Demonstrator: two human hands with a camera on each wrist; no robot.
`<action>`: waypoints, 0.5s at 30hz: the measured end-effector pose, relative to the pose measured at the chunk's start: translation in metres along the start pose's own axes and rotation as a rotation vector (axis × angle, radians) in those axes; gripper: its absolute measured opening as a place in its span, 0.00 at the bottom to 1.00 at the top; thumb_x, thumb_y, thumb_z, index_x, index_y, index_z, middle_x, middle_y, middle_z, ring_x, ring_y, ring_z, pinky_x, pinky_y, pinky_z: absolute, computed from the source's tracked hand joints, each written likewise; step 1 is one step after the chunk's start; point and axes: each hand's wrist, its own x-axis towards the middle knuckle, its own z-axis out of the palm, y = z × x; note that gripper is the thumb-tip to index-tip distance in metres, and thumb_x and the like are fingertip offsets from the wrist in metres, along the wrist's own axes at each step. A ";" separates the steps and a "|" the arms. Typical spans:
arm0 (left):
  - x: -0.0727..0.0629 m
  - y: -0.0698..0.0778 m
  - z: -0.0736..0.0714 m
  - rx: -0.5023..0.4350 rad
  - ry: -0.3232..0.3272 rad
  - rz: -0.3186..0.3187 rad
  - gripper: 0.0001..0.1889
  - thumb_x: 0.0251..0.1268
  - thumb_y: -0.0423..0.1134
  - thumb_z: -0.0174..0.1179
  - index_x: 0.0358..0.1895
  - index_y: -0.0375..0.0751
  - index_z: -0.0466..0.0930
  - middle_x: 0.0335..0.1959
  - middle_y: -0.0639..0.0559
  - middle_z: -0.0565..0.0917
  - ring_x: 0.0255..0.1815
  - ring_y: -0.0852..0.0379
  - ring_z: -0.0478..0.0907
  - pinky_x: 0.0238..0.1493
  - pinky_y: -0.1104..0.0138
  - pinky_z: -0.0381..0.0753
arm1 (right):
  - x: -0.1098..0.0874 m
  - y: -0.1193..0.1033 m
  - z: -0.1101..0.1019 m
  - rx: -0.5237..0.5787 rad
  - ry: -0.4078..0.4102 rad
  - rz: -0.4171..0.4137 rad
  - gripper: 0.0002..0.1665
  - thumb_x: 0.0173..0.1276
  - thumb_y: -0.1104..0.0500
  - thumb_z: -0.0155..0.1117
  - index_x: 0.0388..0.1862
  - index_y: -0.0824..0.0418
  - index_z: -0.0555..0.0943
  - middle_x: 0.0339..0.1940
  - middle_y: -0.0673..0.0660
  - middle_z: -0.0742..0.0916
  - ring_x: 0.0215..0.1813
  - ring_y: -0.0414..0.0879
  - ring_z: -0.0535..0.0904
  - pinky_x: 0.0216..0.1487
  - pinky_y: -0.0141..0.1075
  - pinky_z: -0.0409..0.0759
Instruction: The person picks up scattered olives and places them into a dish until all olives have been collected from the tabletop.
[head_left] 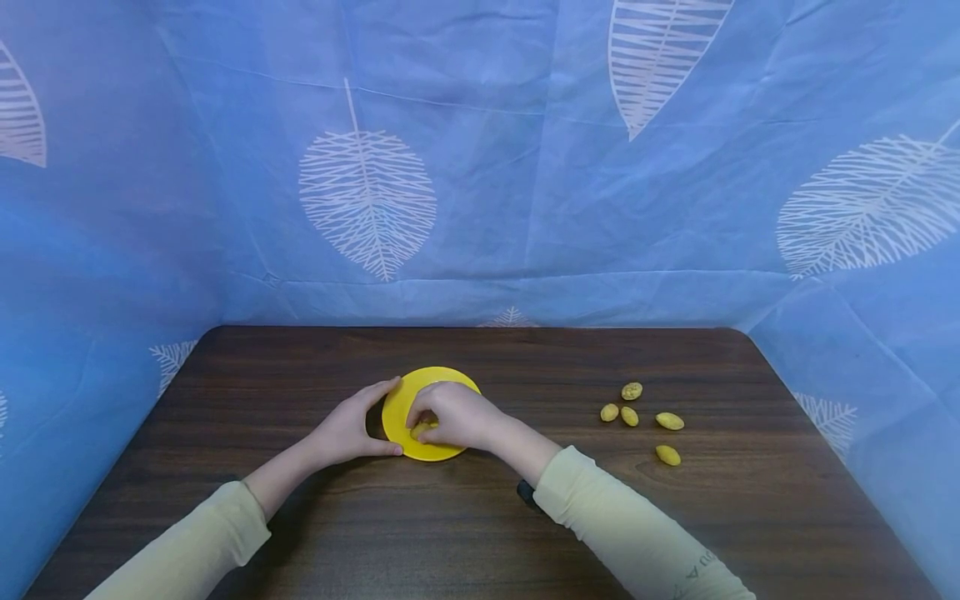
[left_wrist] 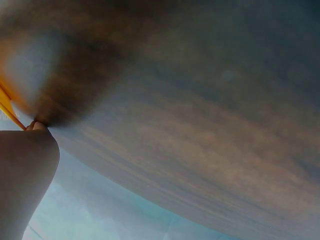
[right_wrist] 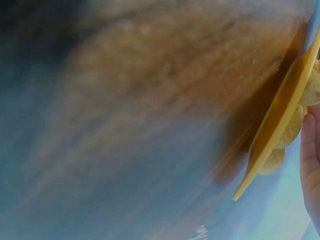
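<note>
A round yellow plate (head_left: 405, 417) lies on the dark wooden table, left of its middle. My left hand (head_left: 351, 427) holds the plate's left side, thumb at the near rim and fingers at the far rim. Over the plate, my right hand (head_left: 452, 414) has its fingers curled down around a small yellow oval fruit (head_left: 422, 428). The right wrist view shows the plate (right_wrist: 280, 120) edge-on, with rounded yellow fruits (right_wrist: 291, 127) on it beside the fingers. My right hand hides part of the plate from the head view.
Several more yellow oval fruits (head_left: 629, 416) lie loose on the table (head_left: 540, 367) to the right, beyond my right forearm. Blue cloth (head_left: 487, 192) printed with white leaves hangs behind the table and along both sides.
</note>
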 end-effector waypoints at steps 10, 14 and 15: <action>0.001 0.002 0.000 0.012 0.002 -0.002 0.56 0.55 0.49 0.82 0.83 0.32 0.60 0.80 0.30 0.68 0.79 0.29 0.67 0.77 0.34 0.68 | -0.011 0.009 -0.006 0.076 0.062 0.038 0.11 0.69 0.58 0.78 0.49 0.57 0.92 0.47 0.51 0.93 0.49 0.44 0.88 0.57 0.34 0.88; 0.001 0.003 0.001 0.019 0.005 -0.008 0.56 0.55 0.50 0.82 0.83 0.33 0.60 0.80 0.30 0.68 0.79 0.28 0.67 0.77 0.34 0.68 | -0.019 0.013 -0.011 0.098 0.092 0.050 0.10 0.69 0.61 0.78 0.48 0.58 0.91 0.47 0.52 0.93 0.50 0.46 0.89 0.59 0.39 0.88; 0.000 0.003 0.001 0.020 0.005 -0.010 0.56 0.55 0.50 0.82 0.83 0.33 0.60 0.80 0.30 0.68 0.79 0.28 0.67 0.77 0.34 0.68 | -0.021 0.014 -0.012 0.102 0.097 0.055 0.10 0.69 0.61 0.77 0.48 0.58 0.91 0.47 0.53 0.93 0.51 0.46 0.89 0.60 0.40 0.88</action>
